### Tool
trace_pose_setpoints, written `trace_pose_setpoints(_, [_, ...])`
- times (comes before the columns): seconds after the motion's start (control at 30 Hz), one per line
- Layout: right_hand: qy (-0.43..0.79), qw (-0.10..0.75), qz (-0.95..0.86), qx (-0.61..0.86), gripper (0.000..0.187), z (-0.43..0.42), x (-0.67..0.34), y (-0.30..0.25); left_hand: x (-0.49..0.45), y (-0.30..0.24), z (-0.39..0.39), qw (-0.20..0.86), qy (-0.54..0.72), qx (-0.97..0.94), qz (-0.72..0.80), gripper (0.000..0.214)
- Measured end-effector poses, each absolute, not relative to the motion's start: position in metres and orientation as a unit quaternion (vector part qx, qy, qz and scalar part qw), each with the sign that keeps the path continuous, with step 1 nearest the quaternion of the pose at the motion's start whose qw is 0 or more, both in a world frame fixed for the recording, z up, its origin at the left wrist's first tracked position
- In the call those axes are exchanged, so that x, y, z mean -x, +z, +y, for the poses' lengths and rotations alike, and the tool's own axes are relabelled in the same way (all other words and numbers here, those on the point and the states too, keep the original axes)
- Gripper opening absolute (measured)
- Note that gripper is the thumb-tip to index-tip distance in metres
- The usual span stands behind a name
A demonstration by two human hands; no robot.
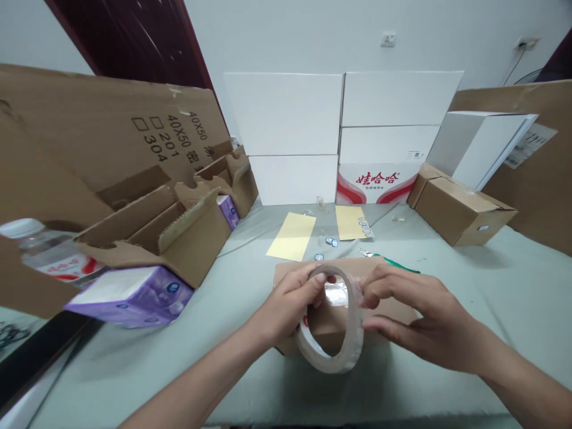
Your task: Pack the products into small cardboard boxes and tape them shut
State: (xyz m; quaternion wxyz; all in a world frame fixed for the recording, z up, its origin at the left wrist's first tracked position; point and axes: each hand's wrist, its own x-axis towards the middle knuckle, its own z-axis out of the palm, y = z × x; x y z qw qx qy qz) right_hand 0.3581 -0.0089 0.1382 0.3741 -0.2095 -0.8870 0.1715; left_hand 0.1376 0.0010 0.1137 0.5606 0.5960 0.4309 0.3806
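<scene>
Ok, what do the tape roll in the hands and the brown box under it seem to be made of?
The tape roll looks like plastic film wound tight: its edge is whitish and dull, with a slight shine where it catches light. The core is hard to make out. The brown box looks like matte cardboard, going by its plain kraft-paper face, though no flutes show here.

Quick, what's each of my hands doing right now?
Left hand: closed, holding the tape roll.
Right hand: closed, holding the tape roll too.
</scene>
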Motion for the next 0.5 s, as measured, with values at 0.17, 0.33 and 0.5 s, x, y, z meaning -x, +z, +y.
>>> trace_pose_setpoints(0.17, [0.031,0.411,-0.873,0.259,0.016,-0.027,-0.353,0.139,-0.142,0.118,-0.002,0.542,0.412,-0.583,0.443,0.041])
trace_pose_setpoints(0.33, [-0.022,0.409,-0.868,0.281,0.017,-0.033,-0.345,0.136,-0.144,0.118,-0.003,0.539,0.425,-0.574,0.446,0.039])
trace_pose_setpoints(0.5, [-0.033,0.412,-0.872,0.261,0.020,-0.027,-0.342,0.143,-0.142,0.112,-0.004,0.545,0.419,-0.580,0.437,0.040])
